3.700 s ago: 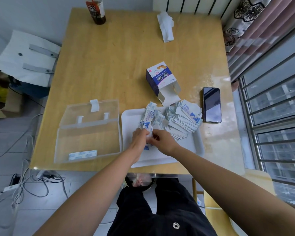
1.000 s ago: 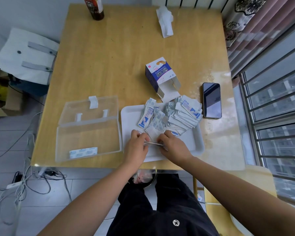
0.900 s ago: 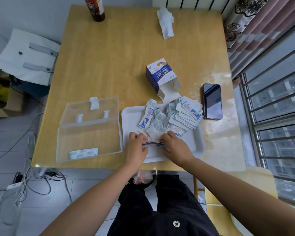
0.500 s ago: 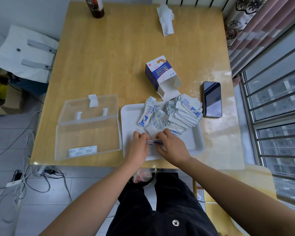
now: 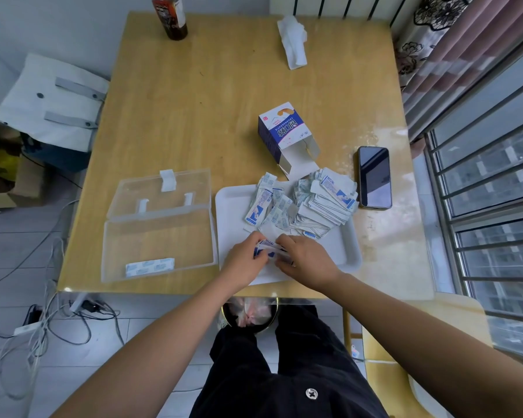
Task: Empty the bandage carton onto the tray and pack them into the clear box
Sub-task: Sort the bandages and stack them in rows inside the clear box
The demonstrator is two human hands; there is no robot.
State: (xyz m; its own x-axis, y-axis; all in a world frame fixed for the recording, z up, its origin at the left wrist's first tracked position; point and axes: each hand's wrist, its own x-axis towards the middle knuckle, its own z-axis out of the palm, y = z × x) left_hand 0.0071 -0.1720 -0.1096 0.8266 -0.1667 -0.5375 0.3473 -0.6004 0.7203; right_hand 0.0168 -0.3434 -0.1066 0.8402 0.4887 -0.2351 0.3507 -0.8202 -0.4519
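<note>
1. On the near part of the white tray (image 5: 231, 206), a little stack (image 5: 271, 248) of bandages sits between two hands. I cannot tell if it touches the tray.
2. The left hand (image 5: 245, 260) pinches the left end of the little stack. The right hand (image 5: 307, 260) pinches the right end. Both have fingers curled round it.
3. Just past the hands, a big pile (image 5: 320, 206) of bandages lies on the far half of the tray, all messy.
4. The clear box (image 5: 157, 239) lies open just left of the tray. One bandage (image 5: 149, 266) lies flat inside it, by the near wall.
5. The carton (image 5: 284, 134) lies on its side past the tray, its open mouth toward the big pile.
6. A phone (image 5: 374, 176) rests on the counter (image 5: 209, 101), just right of the tray.
7. I think the job right now is making the little stack neat so it can go in the clear box. Tap its edges on the tray until all the ends line up. Squeeze just enough that none slide out, but do not bend them. Then lay it down flat beside the one bandage.
</note>
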